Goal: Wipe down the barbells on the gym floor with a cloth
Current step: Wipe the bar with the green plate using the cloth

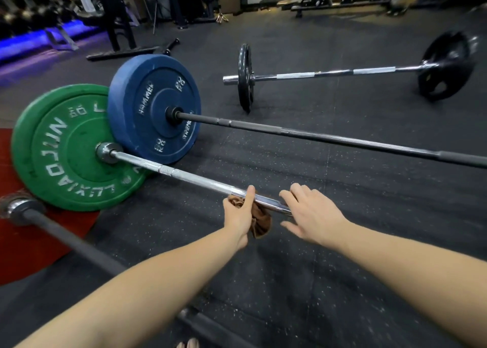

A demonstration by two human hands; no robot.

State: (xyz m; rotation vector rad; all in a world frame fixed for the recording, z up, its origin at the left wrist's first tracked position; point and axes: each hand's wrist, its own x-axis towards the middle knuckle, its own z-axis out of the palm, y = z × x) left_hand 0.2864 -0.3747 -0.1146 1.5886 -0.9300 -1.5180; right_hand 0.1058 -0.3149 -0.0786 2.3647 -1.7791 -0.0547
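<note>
The left hand (pixel 241 213) grips the brown cloth (pixel 261 222) against the chrome barbell (pixel 200 180). Just beside it, the right hand (pixel 311 213) is open, fingers spread over that barbell.

Four barbells (pixel 329 138) are laid on the gym floor (pixel 342 255), one behind another. Against the second barbell (pixel 189 177) from the front a cloth (pixel 261 222) is held by the left hand (pixel 238 213), with the right hand (pixel 313 216) just right of it.
</note>
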